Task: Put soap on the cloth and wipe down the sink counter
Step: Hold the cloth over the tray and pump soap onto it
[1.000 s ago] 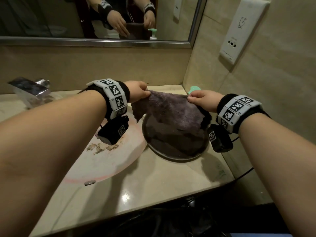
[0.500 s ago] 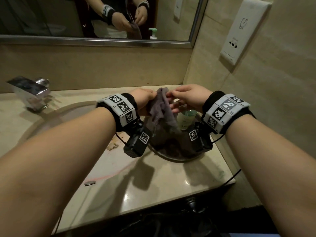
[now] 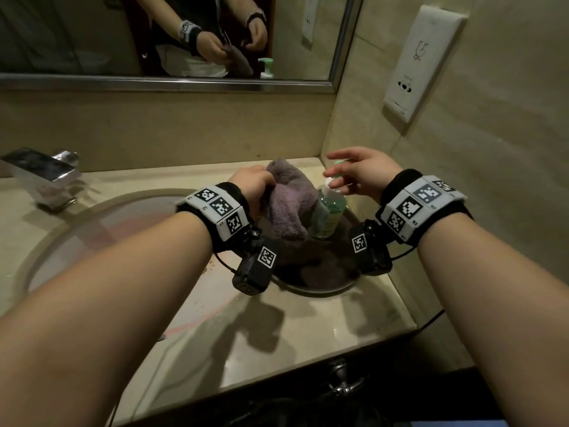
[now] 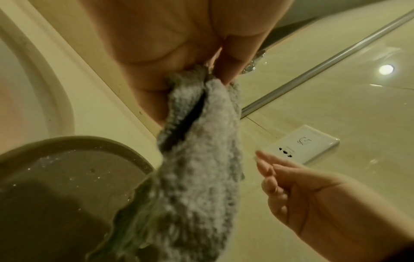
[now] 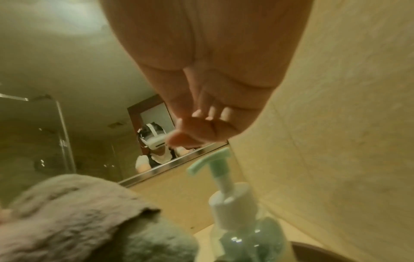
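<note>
My left hand [image 3: 254, 183] grips a grey-purple fluffy cloth [image 3: 289, 198] by its top, so it hangs bunched over a round dark tray [image 3: 314, 289] on the beige sink counter [image 3: 277, 340]. In the left wrist view the cloth [image 4: 201, 159] drops from my pinching fingers [image 4: 233, 58]. A clear soap bottle [image 3: 328, 215] with a mint-green pump [image 5: 210, 159] stands just right of the cloth. My right hand [image 3: 354, 174] hovers over the pump, fingers spread and loosely bent, holding nothing; whether it touches the pump is unclear.
A round basin [image 3: 92, 229] lies left of the tray, with a chrome faucet [image 3: 43, 174] at the back left. A mirror [image 3: 166, 35] runs along the back wall. A white socket plate [image 3: 421, 63] sits on the right wall, close beside my right arm.
The cloth was stretched between both hands, then gathered into the left one. My right hand has let go of it and moved right, above the soap pump.
</note>
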`<state>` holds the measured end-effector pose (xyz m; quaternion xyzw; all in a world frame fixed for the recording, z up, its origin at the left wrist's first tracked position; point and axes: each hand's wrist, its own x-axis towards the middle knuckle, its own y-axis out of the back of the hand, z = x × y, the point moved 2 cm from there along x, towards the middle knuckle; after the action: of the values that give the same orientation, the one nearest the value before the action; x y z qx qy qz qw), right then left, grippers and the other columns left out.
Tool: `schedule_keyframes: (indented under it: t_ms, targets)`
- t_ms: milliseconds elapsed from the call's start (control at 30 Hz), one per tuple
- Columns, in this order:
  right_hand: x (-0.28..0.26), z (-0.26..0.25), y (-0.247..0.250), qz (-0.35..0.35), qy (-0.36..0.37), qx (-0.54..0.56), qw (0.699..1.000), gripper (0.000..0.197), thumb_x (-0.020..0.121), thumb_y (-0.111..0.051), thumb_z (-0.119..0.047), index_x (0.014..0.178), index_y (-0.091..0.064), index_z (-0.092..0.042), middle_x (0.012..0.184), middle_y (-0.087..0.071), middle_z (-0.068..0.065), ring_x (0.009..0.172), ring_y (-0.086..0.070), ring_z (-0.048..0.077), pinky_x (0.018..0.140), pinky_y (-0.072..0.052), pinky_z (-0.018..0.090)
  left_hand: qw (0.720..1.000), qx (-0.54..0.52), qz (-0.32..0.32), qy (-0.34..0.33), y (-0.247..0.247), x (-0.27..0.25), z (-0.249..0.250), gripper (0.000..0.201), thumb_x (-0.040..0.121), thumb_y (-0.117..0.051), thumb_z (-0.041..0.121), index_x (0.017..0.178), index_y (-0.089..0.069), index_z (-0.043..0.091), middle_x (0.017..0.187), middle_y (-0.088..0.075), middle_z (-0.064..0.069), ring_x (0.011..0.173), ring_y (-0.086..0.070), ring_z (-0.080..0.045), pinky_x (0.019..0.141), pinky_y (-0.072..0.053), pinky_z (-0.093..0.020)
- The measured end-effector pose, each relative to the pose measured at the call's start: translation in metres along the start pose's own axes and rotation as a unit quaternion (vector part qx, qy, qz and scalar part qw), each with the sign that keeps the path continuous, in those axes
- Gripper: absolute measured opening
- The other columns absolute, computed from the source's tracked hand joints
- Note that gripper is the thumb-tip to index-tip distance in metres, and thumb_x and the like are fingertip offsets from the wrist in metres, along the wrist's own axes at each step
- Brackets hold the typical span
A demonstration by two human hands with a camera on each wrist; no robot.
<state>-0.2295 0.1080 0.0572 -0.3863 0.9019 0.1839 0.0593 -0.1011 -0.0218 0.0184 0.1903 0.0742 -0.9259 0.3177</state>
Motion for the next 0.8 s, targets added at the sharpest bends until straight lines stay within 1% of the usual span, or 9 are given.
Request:
schedule_keyframes:
  t_ms: [67,133,167,233,300,467,567,667,800]
  targets:
    - [0.008,0.004,0.015,0.074,-0.002,-0.07,0.995,0.034,0.095,-0.045,-0.001,0.128,-0.052,-0.008,0.085,-0.062,0.0,0.062,-0.057,0.01,0.052,-0.046,0.017,0.999,-0.045,0.01,0.024,-0.001,0.001,-0.002,0.015,0.084,-0.038,0.0,0.074,-0.049,0.004,0.079,-0.047,-0.017,0.071,-0.053,-0.029,0.069,-0.045,-0.037]
    - [0.017,0.007,0.025,0.12,0.001,-0.167,0.979,0.031,0.096,-0.045,-0.011,0.126,-0.055,-0.013,0.105,-0.064,0.002,0.081,-0.058,0.014,0.066,-0.049,0.023,0.994,-0.098,0.0,0.043,-0.004,0.006,-0.006,0.017,0.086,-0.037,0.003,0.073,-0.048,0.005,0.072,-0.045,-0.012,0.063,-0.049,-0.025,0.065,-0.042,-0.03]
    - [0.022,0.008,0.028,0.132,0.003,-0.216,0.967,0.031,0.096,-0.045,-0.017,0.126,-0.055,-0.014,0.117,-0.063,0.003,0.091,-0.059,0.016,0.076,-0.052,0.028,0.993,-0.111,-0.008,0.05,-0.006,0.008,-0.007,0.017,0.089,-0.038,0.006,0.079,-0.051,0.004,0.075,-0.049,-0.012,0.066,-0.051,-0.025,0.066,-0.042,-0.029]
    - [0.028,0.008,0.027,0.133,-0.002,-0.285,0.949,0.034,0.097,-0.044,-0.025,0.128,-0.054,-0.015,0.128,-0.06,0.006,0.101,-0.057,0.018,0.09,-0.049,0.033,0.989,-0.138,-0.02,0.052,-0.011,0.014,-0.01,0.021,0.093,-0.046,0.014,0.108,-0.058,0.004,0.097,-0.059,-0.015,0.085,-0.058,-0.028,0.075,-0.047,-0.033]
    - [0.033,0.004,0.023,0.122,-0.013,-0.33,0.936,0.039,0.098,-0.042,-0.03,0.132,-0.051,-0.012,0.133,-0.057,0.008,0.11,-0.057,0.021,0.093,-0.045,0.031,0.986,-0.162,-0.018,0.04,-0.015,0.021,-0.013,0.037,0.093,-0.053,0.014,0.129,-0.051,0.006,0.113,-0.057,-0.017,0.104,-0.056,-0.031,0.089,-0.047,-0.039]
    - [0.05,-0.001,0.008,0.06,-0.037,-0.412,0.909,0.047,0.099,-0.036,-0.039,0.134,-0.049,-0.011,0.135,-0.054,0.013,0.121,-0.053,0.029,0.1,-0.042,0.036,0.979,-0.202,-0.022,0.026,-0.032,0.043,-0.026,0.042,0.097,-0.043,0.005,0.139,-0.039,-0.001,0.136,-0.049,-0.027,0.121,-0.051,-0.037,0.104,-0.041,-0.045]
    - [0.058,0.002,0.003,0.006,-0.058,-0.436,0.898,0.051,0.102,-0.025,-0.036,0.14,-0.038,-0.006,0.144,-0.044,0.017,0.131,-0.043,0.03,0.107,-0.033,0.035,0.971,-0.238,-0.018,0.029,-0.044,0.054,-0.029,0.041,0.101,-0.033,0.007,0.141,-0.035,0.001,0.139,-0.045,-0.025,0.133,-0.042,-0.037,0.112,-0.034,-0.042]
    - [0.065,0.003,0.004,-0.007,-0.059,-0.464,0.884,0.047,0.104,-0.018,-0.026,0.14,-0.033,0.002,0.143,-0.041,0.022,0.131,-0.041,0.034,0.105,-0.033,0.035,0.965,-0.261,-0.006,0.016,-0.052,0.067,-0.029,0.04,0.102,-0.031,0.008,0.14,-0.035,0.001,0.143,-0.042,-0.025,0.135,-0.041,-0.036,0.115,-0.031,-0.043]
    - [0.07,-0.001,0.004,-0.021,-0.09,-0.501,0.86,0.04,0.103,-0.024,-0.012,0.138,-0.035,0.006,0.141,-0.042,0.024,0.13,-0.044,0.033,0.102,-0.037,0.034,0.96,-0.278,-0.001,0.012,-0.06,0.073,-0.028,0.038,0.101,-0.033,0.009,0.138,-0.037,0.0,0.138,-0.045,-0.027,0.133,-0.043,-0.037,0.113,-0.034,-0.044]
